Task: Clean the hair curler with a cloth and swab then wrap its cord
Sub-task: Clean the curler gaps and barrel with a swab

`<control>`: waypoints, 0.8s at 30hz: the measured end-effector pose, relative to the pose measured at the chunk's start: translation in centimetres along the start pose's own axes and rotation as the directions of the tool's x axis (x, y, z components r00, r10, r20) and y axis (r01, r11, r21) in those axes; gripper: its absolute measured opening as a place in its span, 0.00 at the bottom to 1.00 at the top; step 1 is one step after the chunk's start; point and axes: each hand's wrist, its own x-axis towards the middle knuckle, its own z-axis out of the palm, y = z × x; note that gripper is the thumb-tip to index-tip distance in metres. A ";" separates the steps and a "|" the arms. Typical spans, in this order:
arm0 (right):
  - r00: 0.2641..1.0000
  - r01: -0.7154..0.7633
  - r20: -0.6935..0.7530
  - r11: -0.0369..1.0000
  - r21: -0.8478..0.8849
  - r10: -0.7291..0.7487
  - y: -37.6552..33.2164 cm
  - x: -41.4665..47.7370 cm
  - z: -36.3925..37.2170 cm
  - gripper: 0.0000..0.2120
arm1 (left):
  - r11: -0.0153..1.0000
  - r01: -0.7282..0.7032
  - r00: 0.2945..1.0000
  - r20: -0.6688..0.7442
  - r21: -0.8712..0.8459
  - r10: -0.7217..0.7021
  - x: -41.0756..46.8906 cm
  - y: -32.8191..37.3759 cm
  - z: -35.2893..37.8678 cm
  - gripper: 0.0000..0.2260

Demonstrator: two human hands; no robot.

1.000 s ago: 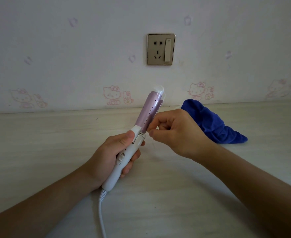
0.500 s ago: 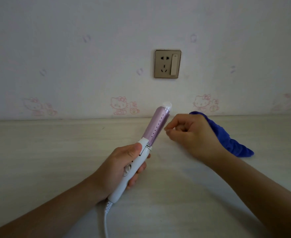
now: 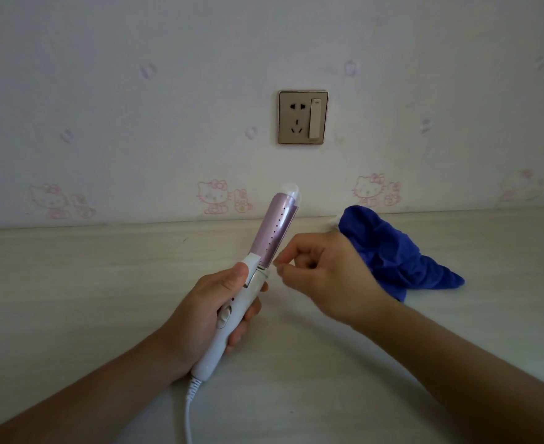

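Observation:
My left hand (image 3: 213, 302) grips the white handle of the hair curler (image 3: 273, 232), thumb on the clamp lever, and holds it tilted up to the right above the table. Its barrel is pink with a row of small holes and a clear tip. The white cord (image 3: 188, 411) runs from the handle off the bottom edge. My right hand (image 3: 322, 277) pinches a thin white swab (image 3: 272, 271) between thumb and forefinger. The swab's tip sits at the joint between barrel and handle; the rest is hidden by my fingers. A crumpled blue cloth (image 3: 398, 261) lies on the table behind my right hand.
The pale wooden table (image 3: 71, 299) runs back to a wall with cartoon-cat wallpaper. A brass-coloured wall socket (image 3: 303, 116) with a switch sits above the curler. A small white object (image 3: 333, 223) peeks out at the cloth's left edge.
My right hand has slid from the middle of the barrel down to its base by the handle. The left hand keeps the same hold on the curler.

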 end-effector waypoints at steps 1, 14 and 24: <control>0.998 -0.007 -0.066 1.000 0.019 0.008 0.1 0.2 -0.2 0.08 | 1.000 -0.002 1.000 -0.004 -0.009 0.002 0.0 0.0 0.0 0.25; 0.944 -0.099 -0.303 0.988 0.116 0.130 2.0 0.4 -2.6 0.08 | 0.777 0.302 0.936 0.328 -0.553 -0.130 1.9 1.0 -1.4 0.30; 0.958 -0.081 -0.263 0.987 0.138 0.116 1.9 1.2 -0.9 0.09 | 0.608 0.403 0.841 0.539 -0.684 0.050 0.9 2.3 -2.3 0.28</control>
